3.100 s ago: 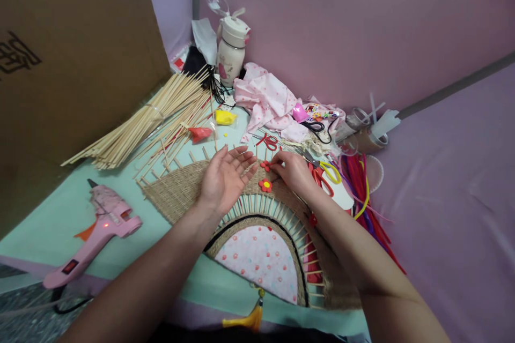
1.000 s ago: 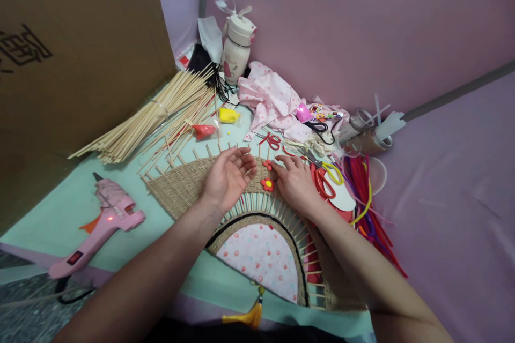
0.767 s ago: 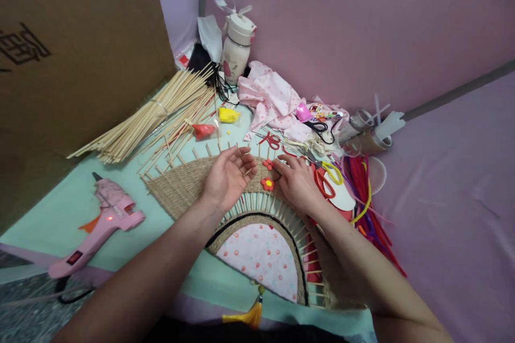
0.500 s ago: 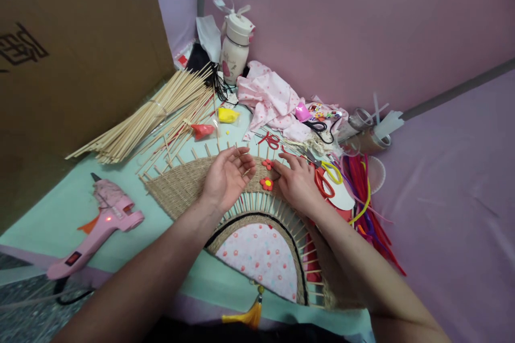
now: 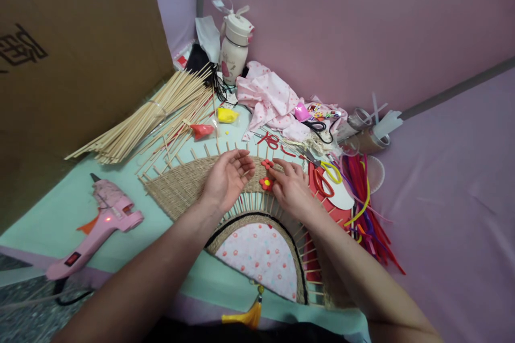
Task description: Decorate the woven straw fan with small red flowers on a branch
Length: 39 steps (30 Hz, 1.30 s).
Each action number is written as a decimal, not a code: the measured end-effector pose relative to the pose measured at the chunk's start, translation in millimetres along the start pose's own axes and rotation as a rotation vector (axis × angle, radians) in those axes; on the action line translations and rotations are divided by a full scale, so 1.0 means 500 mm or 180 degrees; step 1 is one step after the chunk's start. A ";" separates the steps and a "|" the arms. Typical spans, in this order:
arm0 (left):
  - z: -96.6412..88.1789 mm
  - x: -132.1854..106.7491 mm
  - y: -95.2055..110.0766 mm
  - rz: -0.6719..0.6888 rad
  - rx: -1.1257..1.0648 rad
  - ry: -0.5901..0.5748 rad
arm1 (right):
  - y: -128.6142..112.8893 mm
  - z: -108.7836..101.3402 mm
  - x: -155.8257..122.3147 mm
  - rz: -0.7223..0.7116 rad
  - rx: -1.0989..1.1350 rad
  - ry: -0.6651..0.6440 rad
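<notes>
A woven fan-shaped piece (image 5: 177,193) of straw and bamboo ribs lies on the green table, with a pink flowered fabric centre (image 5: 257,257). My left hand (image 5: 225,179) rests on the weave, palm up, fingers loosely curled and apart, holding nothing. My right hand (image 5: 292,187) lies on the weave to the right. Its fingertips touch a red clay flower with a yellow centre (image 5: 264,184). A smaller red clay flower (image 5: 266,163) sits just above on the weave.
A pink glue gun (image 5: 98,228) with its light on lies at the left. A bundle of bamboo sticks (image 5: 148,115) and cardboard (image 5: 72,48) stand behind. Red scissors (image 5: 324,182), pipe cleaners (image 5: 364,193), a bottle (image 5: 235,48) and pink cloth (image 5: 267,96) crowd the back right.
My right hand has slid down from the small upper flower to the larger red flower with the yellow centre. My left hand has stayed in place, palm up.
</notes>
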<state>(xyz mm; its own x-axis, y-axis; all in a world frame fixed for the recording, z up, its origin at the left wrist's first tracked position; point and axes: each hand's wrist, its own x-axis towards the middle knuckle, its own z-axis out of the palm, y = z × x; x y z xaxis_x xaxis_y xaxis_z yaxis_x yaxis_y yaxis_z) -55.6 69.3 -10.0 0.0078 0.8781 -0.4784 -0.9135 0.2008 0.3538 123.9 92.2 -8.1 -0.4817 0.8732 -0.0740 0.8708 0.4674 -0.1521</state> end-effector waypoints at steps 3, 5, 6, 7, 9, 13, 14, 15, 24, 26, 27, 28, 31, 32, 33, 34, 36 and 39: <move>0.000 0.000 0.001 -0.0008 -0.0014 0.0006 | -0.001 0.000 -0.002 -0.0057 0.0064 0.0008; 0.001 -0.001 0.000 -0.0006 -0.0011 0.0014 | 0.002 -0.001 -0.003 -0.0081 0.0066 0.0026; 0.001 -0.001 0.000 -0.0007 -0.0005 0.0018 | 0.004 -0.002 -0.004 -0.0061 0.0054 0.0056; 0.001 -0.002 0.000 -0.0012 0.0002 0.0025 | 0.006 -0.003 -0.004 -0.0016 0.0037 0.0105; 0.001 -0.002 -0.001 -0.0020 0.0014 0.0039 | 0.010 -0.005 -0.005 0.0104 -0.0003 0.0223; 0.001 -0.001 -0.002 -0.0021 0.0017 0.0030 | 0.006 -0.002 -0.004 0.0083 -0.0067 0.0200; 0.001 -0.001 -0.002 -0.0022 0.0014 0.0027 | 0.003 0.000 -0.004 0.0057 -0.0069 0.0148; 0.001 -0.001 -0.002 -0.0024 0.0013 0.0029 | 0.000 0.003 -0.004 0.0048 -0.0056 0.0101; 0.000 0.000 -0.003 -0.0042 0.0013 0.0014 | 0.011 0.008 0.001 0.0128 0.0195 0.0406; -0.001 0.001 -0.005 -0.0058 0.0044 -0.0001 | 0.017 0.005 0.012 0.0221 0.0132 0.0622; -0.002 0.001 -0.006 -0.0067 0.0062 -0.0002 | 0.018 0.004 0.019 0.0245 0.0092 0.0678; -0.003 0.001 -0.006 -0.0076 0.0081 0.0004 | 0.018 0.003 0.027 0.0258 0.0052 0.0701; -0.005 0.003 -0.008 -0.0076 0.0102 0.0038 | 0.014 0.005 0.050 0.0230 -0.0056 0.0628; -0.005 0.003 -0.008 -0.0079 0.0103 0.0041 | 0.013 0.007 0.056 0.0208 -0.0089 0.0609; -0.006 0.003 -0.008 -0.0086 0.0104 0.0042 | 0.012 0.011 0.061 0.0184 -0.0119 0.0607; -0.006 0.003 -0.008 -0.0096 0.0107 0.0042 | 0.012 0.015 0.064 0.0162 -0.0145 0.0629; -0.005 0.002 -0.007 -0.0111 0.0120 0.0047 | 0.014 0.024 0.068 0.0154 -0.0169 0.0723; -0.003 0.001 -0.007 -0.0111 0.0126 0.0047 | 0.018 0.031 0.066 0.0169 -0.0124 0.0812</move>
<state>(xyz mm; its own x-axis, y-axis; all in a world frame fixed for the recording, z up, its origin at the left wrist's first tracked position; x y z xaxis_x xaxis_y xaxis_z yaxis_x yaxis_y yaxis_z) -52.8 68.4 -12.6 0.0331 0.8638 -0.5028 -0.8960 0.2485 0.3680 114.2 122.8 -27.2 -0.3993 0.9008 0.1707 0.8997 0.4208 -0.1161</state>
